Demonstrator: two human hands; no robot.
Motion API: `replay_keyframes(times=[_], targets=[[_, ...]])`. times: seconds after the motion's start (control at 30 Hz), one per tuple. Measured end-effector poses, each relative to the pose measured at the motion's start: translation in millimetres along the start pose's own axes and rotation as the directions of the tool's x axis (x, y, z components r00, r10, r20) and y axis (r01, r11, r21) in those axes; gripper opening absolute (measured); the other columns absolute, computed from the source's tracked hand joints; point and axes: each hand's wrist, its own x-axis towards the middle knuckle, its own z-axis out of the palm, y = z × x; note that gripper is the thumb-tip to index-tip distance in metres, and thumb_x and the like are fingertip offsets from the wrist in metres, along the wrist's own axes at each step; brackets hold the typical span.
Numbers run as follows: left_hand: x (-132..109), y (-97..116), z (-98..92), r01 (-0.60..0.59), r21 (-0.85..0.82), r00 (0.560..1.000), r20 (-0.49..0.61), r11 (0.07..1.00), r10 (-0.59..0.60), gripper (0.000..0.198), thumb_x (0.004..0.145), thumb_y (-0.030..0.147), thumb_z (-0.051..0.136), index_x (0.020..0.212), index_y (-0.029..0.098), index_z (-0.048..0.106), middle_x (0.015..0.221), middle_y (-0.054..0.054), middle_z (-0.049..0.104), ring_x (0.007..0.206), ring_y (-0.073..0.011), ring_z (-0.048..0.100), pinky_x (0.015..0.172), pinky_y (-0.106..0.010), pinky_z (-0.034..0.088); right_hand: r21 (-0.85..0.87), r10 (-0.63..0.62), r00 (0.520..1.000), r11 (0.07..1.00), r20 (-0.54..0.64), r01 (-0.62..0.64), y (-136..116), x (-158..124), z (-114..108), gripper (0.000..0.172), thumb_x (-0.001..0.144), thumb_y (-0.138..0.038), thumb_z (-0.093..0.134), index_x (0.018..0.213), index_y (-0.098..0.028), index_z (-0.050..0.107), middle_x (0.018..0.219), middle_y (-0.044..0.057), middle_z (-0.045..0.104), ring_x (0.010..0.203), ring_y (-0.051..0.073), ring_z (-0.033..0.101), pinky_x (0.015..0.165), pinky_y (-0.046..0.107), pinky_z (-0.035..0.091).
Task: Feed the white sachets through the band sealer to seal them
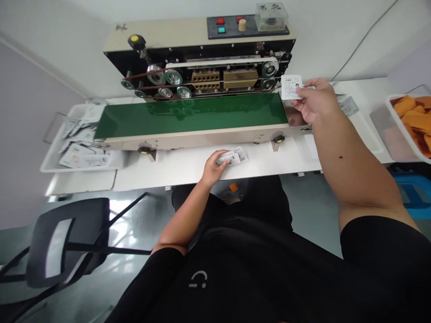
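- the right hand (pixel 318 99) is raised at the right end of the machine (pixel 158 35); its thumb and fingers are pinched together on the white printed packet (pixel 290 84).
- that packet has its printed side up, above the metal plate (pixel 298 115) at the end of the green belt (pixel 198 117), near the rightmost rollers (pixel 269 69); whether it touches them, i cannot tell.
- the left hand (pixel 214 168) is low at the front edge of the white table (pixel 188 162), its fingers curled closed round a few overlapping packets (pixel 233 158), in front of the belt.
- a white tray (pixel 82 169) at the left end of the belt holds a loose heap of similar packs (pixel 87 154).
- past the right wrist, more pouches (pixel 350 106) are partly hidden by the arm.
- farther right, a clear bin (pixel 384 119) is filled with orange pieces (pixel 415 120).
- on top of the machine, the control panel (pixel 232 29) has red and green buttons and a beige knob (pixel 242 25), with a clear box (pixel 271 18) at its right end.
- a black chair (pixel 76 233) stands at the lower left; a blue basket (pixel 414 194) is under the table at the right.
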Motion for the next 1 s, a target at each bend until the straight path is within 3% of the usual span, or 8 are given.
replay_keyframes(times=[0.27, 0.47, 0.57, 0.67, 0.73, 0.87, 0.93, 1.0], targets=[[0.5, -0.5, -0.2, 0.001, -0.004, 1.0, 0.016, 1.0, -0.001, 0.04, 0.093, 0.043, 0.076, 0.126, 0.023, 0.07, 0.127, -0.011, 0.074, 0.121, -0.027, 0.069, 0.108, -0.042, 0.054, -0.029, 0.063, 0.995, 0.998, 0.072, -0.061, 4.3, 17.9, 33.0, 0.026, 0.1, -0.011, 0.061, 0.103, -0.017, 0.036, 0.122, 0.014, 0.065, 0.071, -0.005, 0.06, 0.069, 0.012, 0.05], [0.5, -0.8, -0.7, 0.004, -0.008, 1.0, 0.009, 1.0, -0.004, 0.04, 0.093, 0.043, 0.076, 0.127, 0.023, 0.071, 0.127, -0.011, 0.074, 0.121, -0.0265, 0.069, 0.108, -0.041, 0.054, -0.078, 0.057, 0.992, 0.996, 0.115, -0.048, -4.7, 28.7, 67.8, 0.025, 0.096, -0.019, 0.061, 0.102, -0.015, 0.037, 0.102, 0.002, 0.066, 0.063, -0.005, 0.062, 0.068, 0.013, 0.046], [-0.7, -1.1, -0.3, 0.005, -0.022, 1.0, -0.008, 1.0, -0.005, 0.04, 0.093, 0.044, 0.076, 0.126, 0.022, 0.071, 0.128, -0.011, 0.074, 0.121, -0.0264, 0.069, 0.109, -0.041, 0.054, -0.079, -0.083, 0.996, 0.993, 0.042, 0.086, 1.4, 6.7, 67.7, 0.027, 0.098, -0.027, 0.063, 0.1, -0.017, 0.038, 0.096, -0.002, 0.063, 0.058, -0.005, 0.059, 0.065, 0.012, 0.046], [-1.8, -0.6, 0.4, 0.013, -0.044, 1.0, -0.015, 0.999, -0.014, 0.041, 0.093, 0.045, 0.076, 0.126, 0.022, 0.07, 0.128, -0.011, 0.073, 0.121, -0.0264, 0.069, 0.108, -0.041, 0.054, -0.048, -0.358, 0.931, 0.934, -0.07, 0.355, 35.2, -52.0, 62.5, 0.025, 0.102, -0.035, 0.061, 0.101, -0.02, 0.041, 0.099, -0.001, 0.062, 0.056, -0.002, 0.059, 0.056, 0.01, 0.045], [-1.7, -0.5, 0.7, 0.028, -0.061, 0.999, -0.024, 0.998, -0.029, 0.042, 0.093, 0.047, 0.076, 0.127, 0.022, 0.07, 0.128, -0.011, 0.073, 0.12, -0.0265, 0.069, 0.107, -0.04, 0.055, -0.033, -0.421, 0.907, 0.906, 0.03, 0.422, 73.5, -100.2, 61.2, 0.024, 0.103, -0.041, 0.061, 0.105, -0.022, 0.046, 0.097, 0.0, 0.063, 0.058, 0.003, 0.06, 0.052, 0.015, 0.047], [1.2, -2.9, 0.0, 0.046, -0.098, 0.998, -0.035, 0.994, -0.049, 0.051, 0.091, 0.05, 0.078, 0.133, 0.023, 0.067, 0.135, -0.012, 0.07, 0.125, -0.0274, 0.067, 0.109, -0.039, 0.053, -0.186, -0.359, 0.905, 0.896, 0.228, 0.403, 153.6, -166.6, 67.8, 0.033, 0.097, -0.044, 0.068, 0.122, -0.024, 0.06, 0.115, 0.006, 0.066, 0.063, 0.008, 0.057, 0.055, 0.023, 0.049], [3.0, -4.7, -0.6, 0.041, -0.12, 0.999, -0.026, 0.992, -0.044, 0.056, 0.09, 0.051, 0.078, 0.136, 0.022, 0.065, 0.139, -0.012, 0.068, 0.129, -0.0278, 0.066, 0.111, -0.039, 0.052, -0.216, -0.299, 0.913, 0.907, 0.277, 0.362, 180.4, -175.2, 73.7, 0.042, 0.095, -0.047, 0.069, 0.13, -0.023, 0.062, 0.121, 0.009, 0.066, 0.068, 0.01, 0.059, 0.057, 0.026, 0.051], [4.3, -5.6, -1.0, 0.04, -0.127, 0.999, -0.008, 0.991, -0.041, 0.056, 0.091, 0.053, 0.077, 0.136, 0.022, 0.065, 0.138, -0.013, 0.068, 0.129, -0.0275, 0.066, 0.111, -0.039, 0.052, -0.186, -0.23, 0.922, 0.937, 0.311, 0.297, 195.8, -173.0, 78.9, 0.042, 0.095, -0.05, 0.068, 0.126, -0.022, 0.066, 0.111, 0.008, 0.068, 0.073, 0.013, 0.061, 0.062, 0.027, 0.054]])
